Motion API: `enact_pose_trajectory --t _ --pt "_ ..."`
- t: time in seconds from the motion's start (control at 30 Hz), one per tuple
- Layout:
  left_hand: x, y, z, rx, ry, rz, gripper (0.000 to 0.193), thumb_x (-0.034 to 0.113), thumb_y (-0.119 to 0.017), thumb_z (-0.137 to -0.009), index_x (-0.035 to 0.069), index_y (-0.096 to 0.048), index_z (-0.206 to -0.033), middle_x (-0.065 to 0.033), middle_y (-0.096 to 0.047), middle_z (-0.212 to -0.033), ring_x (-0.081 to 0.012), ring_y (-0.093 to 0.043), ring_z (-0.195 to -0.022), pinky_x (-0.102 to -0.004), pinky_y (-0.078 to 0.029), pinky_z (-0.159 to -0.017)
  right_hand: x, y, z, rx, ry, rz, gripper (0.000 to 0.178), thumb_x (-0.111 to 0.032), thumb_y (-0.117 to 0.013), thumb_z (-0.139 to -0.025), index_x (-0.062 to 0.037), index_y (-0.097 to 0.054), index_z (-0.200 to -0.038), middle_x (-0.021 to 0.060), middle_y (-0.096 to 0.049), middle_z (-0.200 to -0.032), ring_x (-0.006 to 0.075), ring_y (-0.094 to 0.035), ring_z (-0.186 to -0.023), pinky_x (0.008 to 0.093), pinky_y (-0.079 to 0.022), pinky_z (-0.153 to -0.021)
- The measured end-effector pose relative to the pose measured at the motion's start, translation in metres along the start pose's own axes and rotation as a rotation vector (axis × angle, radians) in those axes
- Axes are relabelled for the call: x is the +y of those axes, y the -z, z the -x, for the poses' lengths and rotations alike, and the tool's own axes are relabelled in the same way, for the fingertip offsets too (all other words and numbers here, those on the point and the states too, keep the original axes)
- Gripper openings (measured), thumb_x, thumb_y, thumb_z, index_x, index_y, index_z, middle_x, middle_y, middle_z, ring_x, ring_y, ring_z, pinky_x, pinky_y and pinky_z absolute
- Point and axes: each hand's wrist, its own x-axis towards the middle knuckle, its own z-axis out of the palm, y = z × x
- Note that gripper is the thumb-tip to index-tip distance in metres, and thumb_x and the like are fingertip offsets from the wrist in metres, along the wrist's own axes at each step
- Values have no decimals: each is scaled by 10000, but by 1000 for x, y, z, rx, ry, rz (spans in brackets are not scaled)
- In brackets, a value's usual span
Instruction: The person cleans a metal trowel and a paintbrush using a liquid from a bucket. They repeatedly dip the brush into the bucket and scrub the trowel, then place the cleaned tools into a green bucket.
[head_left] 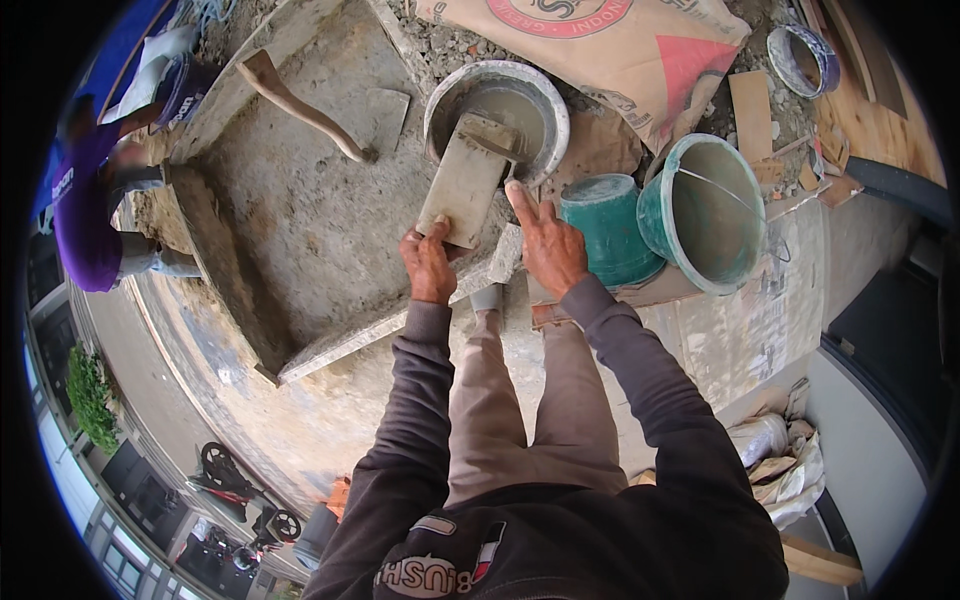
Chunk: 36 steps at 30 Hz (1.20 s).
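Note:
My left hand (430, 265) grips the near end of a flat, mortar-grey rectangular board (462, 185), thumb on top. The board's far end rests over or just above a grey-rimmed bucket (558, 125) holding murky grey liquid. My right hand (548, 240) is closed with its index finger stretched forward. From it a trowel (492, 145) reaches across the board's far end, its blade seen nearly edge-on; the handle is hidden in my fist. Below the board, between my hands, a mortar-crusted piece (506, 252) leans at the mixing trough's edge.
A wide mixing trough (330, 352) with board sides lies ahead left, a wooden-handled hoe (310, 115) in it. Two green buckets (612, 235) stand right, one tipped. A cement bag (620, 50) lies beyond. Far left, a person in purple (88, 210) bends beside the trough.

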Motion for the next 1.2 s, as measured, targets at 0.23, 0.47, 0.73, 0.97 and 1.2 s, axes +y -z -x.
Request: enact_pose_trajectory --t 0.23,0.47,0.73,0.97,1.2 --pt "5 -10 -2 11 73 81 323 136 -601 -938 -167 -584 -1048 -187 -671 -989 -276 -719 -827 -407 -657 -665 13 -5 -8 41 34 19 774 -24 -606 -822 -111 -326 -1538 208 -576 -1000 344 -686 -697 432 -582 -603" --pt "5 -9 -3 30 70 85 340 150 -589 -935 -157 -581 -1079 -196 -670 -1013 -281 -718 -837 -407 -655 -688 6 3 11 31 87 31 736 -18 -599 -824 -100 -360 -1515 201 -582 -983 332 -686 -673 412 -580 -585" --pt "2 -6 -6 -45 -15 33 355 175 -568 -959 -166 -586 -1059 -187 -674 -987 -263 -720 -843 -379 -651 -684 6 -1 1 52 97 49 718 -13 -594 -831 -92 -376 -1510 182 -585 -971 306 -692 -674 395 -577 -576" --pt "6 -12 -5 -22 46 57 348 170 -557 -968 -168 -593 -1042 -192 -673 -1005 -263 -718 -856 -378 -653 -701 15 0 -16 89 113 64 721 -28 -607 -831 -72 -369 -1510 180 -576 -971 299 -690 -685 404 -577 -595" --pt "15 -6 -2 -48 50 122 372 143 -549 -968 -204 -572 -1099 -231 -666 -1041 -297 -712 -871 -395 -651 -746 8 -6 23 36 74 -89 777 -16 -604 -833 -192 -337 -1541 194 -567 -990 348 -681 -702 436 -571 -609"
